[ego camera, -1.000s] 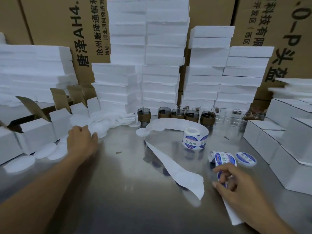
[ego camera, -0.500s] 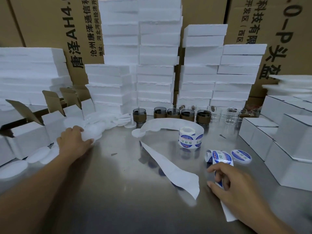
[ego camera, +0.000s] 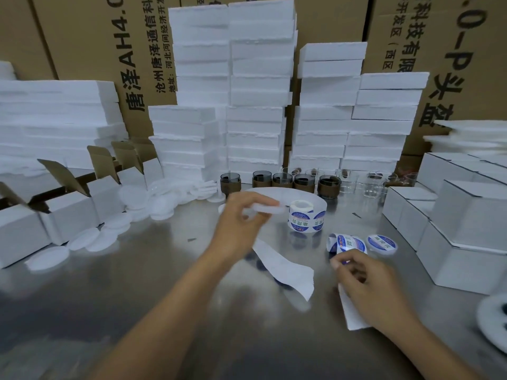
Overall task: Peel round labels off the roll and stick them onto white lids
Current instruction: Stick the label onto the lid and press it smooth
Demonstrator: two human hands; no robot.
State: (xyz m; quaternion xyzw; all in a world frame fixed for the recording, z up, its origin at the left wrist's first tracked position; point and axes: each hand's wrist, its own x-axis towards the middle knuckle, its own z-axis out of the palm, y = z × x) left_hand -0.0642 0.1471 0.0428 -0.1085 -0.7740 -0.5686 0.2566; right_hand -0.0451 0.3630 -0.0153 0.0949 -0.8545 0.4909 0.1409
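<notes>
My left hand [ego camera: 241, 223] is raised over the middle of the steel table, gripping a blank white lid [ego camera: 267, 208] by its edge. My right hand [ego camera: 365, 281] rests on the label strip [ego camera: 347, 244], pinching its blue round label between thumb and fingers. The label roll [ego camera: 306, 219] stands upright just right of the held lid. A lid with a blue label on it [ego camera: 382, 242] lies beside the strip. A pile of blank white lids [ego camera: 142, 204] sits at the left.
Empty backing paper [ego camera: 285, 267] trails across the steel table [ego camera: 137, 297]. Dark glass jars [ego camera: 303, 182] and clear ones line the back, before stacked foam blocks [ego camera: 255, 127]. Open white cartons [ego camera: 68, 209] stand left, closed ones [ego camera: 466, 229] right.
My left hand has left the lid pile at the left and come to the centre holding a white lid. My right hand stays on the label strip.
</notes>
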